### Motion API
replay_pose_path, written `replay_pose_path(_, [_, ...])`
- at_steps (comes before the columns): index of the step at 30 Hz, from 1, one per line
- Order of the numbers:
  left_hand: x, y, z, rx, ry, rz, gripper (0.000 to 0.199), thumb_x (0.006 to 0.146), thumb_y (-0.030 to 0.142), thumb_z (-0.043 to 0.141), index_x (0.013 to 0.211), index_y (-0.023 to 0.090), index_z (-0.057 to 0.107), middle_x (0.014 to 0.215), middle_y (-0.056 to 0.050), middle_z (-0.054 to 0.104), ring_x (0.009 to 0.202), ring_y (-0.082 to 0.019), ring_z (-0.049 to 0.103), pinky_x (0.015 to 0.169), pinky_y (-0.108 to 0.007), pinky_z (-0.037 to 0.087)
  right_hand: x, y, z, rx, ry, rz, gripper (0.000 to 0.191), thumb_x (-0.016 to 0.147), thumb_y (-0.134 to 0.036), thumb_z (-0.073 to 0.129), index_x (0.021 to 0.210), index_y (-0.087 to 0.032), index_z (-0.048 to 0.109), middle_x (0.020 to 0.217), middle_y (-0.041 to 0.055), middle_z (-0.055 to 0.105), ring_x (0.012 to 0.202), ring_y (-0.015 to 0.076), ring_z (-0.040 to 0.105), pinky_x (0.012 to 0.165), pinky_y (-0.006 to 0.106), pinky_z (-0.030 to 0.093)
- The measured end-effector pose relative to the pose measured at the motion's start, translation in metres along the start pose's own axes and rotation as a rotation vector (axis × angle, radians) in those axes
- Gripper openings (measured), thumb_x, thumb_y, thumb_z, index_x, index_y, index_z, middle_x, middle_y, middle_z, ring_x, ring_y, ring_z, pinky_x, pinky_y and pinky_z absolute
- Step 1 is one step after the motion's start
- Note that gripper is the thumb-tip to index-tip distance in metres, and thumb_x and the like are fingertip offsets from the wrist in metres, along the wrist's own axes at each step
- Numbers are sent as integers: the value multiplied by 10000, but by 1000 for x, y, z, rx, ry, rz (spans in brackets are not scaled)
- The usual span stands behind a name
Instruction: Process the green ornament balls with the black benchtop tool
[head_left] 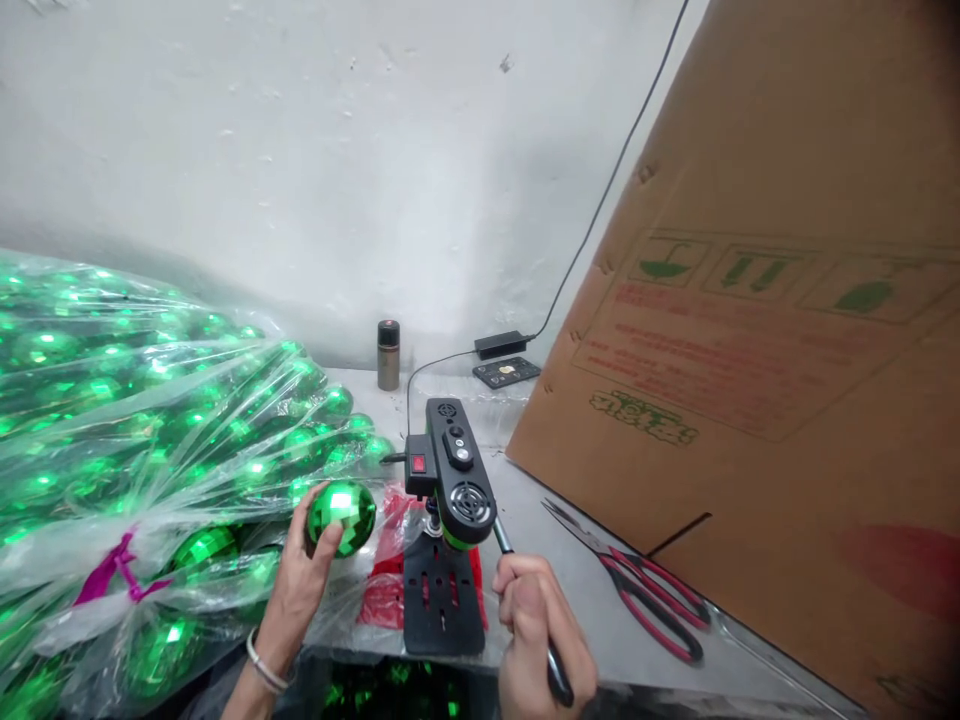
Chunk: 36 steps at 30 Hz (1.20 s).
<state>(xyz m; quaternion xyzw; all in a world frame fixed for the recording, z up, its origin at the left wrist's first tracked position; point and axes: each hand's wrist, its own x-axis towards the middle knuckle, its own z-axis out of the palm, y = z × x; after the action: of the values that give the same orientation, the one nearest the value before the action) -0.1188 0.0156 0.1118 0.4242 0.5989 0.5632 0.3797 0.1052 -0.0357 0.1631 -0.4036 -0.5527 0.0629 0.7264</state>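
Observation:
Held in my left hand (300,575) is a shiny green mirrored ball (343,518), my thumb pressed against its front. A bracelet circles that wrist. My right hand (536,630) is wrapped round the black lever handle (559,672) of a small black machine (459,470). The machine has round vents on top, a red switch (419,464) at its left side and a slotted black base plate (442,605). The ball is to the left of the machine and apart from it. Red plastic (384,590) lies under the base plate.
Clear plastic bags of green balls (90,400) fill the left side. At right lean red-and-black scissors (652,590) beside a large cardboard box (750,380). A spray can (388,355), power adapter (501,344) and phone (506,372) are near the wall. More green balls show below the table edge.

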Motion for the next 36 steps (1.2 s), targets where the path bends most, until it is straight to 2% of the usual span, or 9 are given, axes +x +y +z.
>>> replay_pose_path(3, [-37,-9,12,-388,-70,-262,963,781,767,857,1569,310,543,1384,-112,767,1206,-352,774,986,-485,663,3,-4,2,-7,6,0,402,1137,-145,482,743,-228,481,693,-35,524,629,112,535,567,247,379])
replay_pose_path(5, [-56,-16,25,-529,-128,-382,1013,756,664,941,1614,347,505,1378,-102,775,1160,-325,794,961,-446,662,4,-6,2,-10,-6,-8,397,1139,-146,473,751,-229,484,703,-34,531,637,112,537,573,245,387])
replay_pose_path(7, [-68,-22,37,-591,-156,-435,983,766,645,948,1607,365,522,1455,-100,747,1187,-310,787,960,-417,652,4,-6,0,-9,-22,-20,386,1139,-143,466,764,-231,494,712,-32,535,654,117,546,586,247,399])
replay_pose_path(10, [-72,-25,48,-558,-156,-455,864,883,833,732,1578,352,555,1585,-111,670,1282,-325,745,962,-428,648,3,-4,-3,-10,-43,-25,369,1136,-131,463,783,-233,500,723,-34,531,669,116,554,597,246,407])
replay_pose_path(12, [-69,-27,54,-410,-154,-414,882,903,907,614,1558,319,569,1625,-132,635,1367,-363,697,1003,-473,640,3,-3,-4,-13,-47,-15,363,1135,-125,460,791,-233,506,736,-33,535,670,114,555,602,247,409])
replay_pose_path(17, [-62,-48,69,40,-116,-36,887,843,778,755,1498,204,586,1602,-203,636,1524,-424,570,1280,-604,451,2,-3,-4,-18,-64,-11,347,1130,-124,463,810,-232,546,751,-27,558,653,121,560,594,261,410])
replay_pose_path(25, [-63,-90,91,286,-48,368,728,891,478,811,1522,208,568,1529,-214,670,1497,-442,597,1254,-679,476,-2,1,-10,-10,-85,-13,349,1113,-90,466,809,-232,560,749,-16,570,673,145,596,614,285,426])
replay_pose_path(31, [-61,-90,79,287,-168,413,672,884,443,827,1482,221,613,1472,-192,718,1447,-430,642,1228,-658,509,-6,3,-10,6,-81,1,330,1108,-74,480,836,-230,583,758,-24,563,681,137,601,635,288,432])
replay_pose_path(36, [-64,-73,67,184,-191,228,679,859,502,851,1458,241,664,1488,-181,726,1428,-441,659,1247,-644,491,-5,2,-10,18,-72,-7,340,1108,-69,474,827,-226,582,758,-18,580,663,136,598,617,287,426])
